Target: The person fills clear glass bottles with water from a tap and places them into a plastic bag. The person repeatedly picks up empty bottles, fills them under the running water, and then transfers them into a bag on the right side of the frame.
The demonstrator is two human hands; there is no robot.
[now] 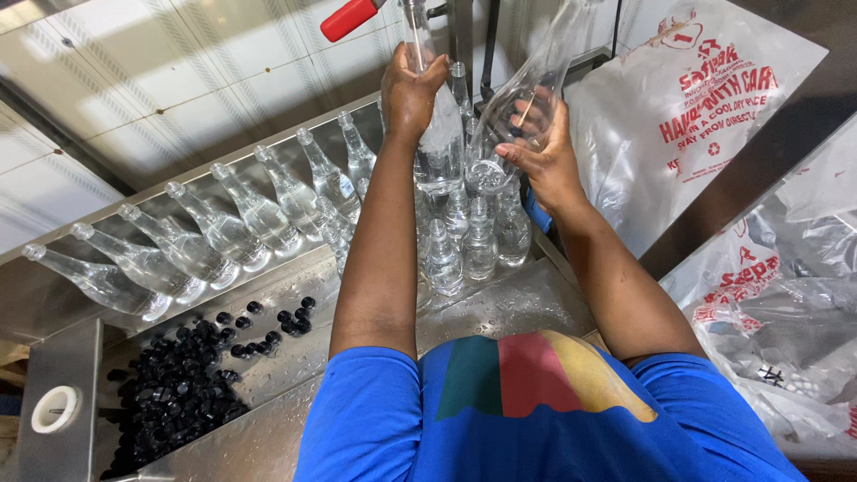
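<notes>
**Q:** Hands first, what's each one doing?

**Me:** Left hand [412,87] is wrapped around the neck of a clear bottle [439,134] that's standing upright under the filler pipes. Right hand [540,153] is gripping a second clear bottle [522,98], this one tilted, mouth pointing down toward the steel trough [500,308]. Both hands are closed tight on glass-clear plastic, nothing loose.

**Q:** And the rest, going left to right, using that trough as the anchor?

**Me:** Far left of the trough there's a white round fitting [55,408] on a steel block. Next to that, a heap of black caps [178,384] spread over the wet surface, left of the trough's bare patch. Above the caps, a row of capless bottles [205,232] lies slanted along the trough's back wall. Right in the trough, below my hands, a small cluster of upright bottles [469,241] stands close together. Above it, a red handle [350,18] sticks out. Right of the trough, printed plastic bags [687,134] full of empties. Can't tell if the upright ones are full.
</notes>
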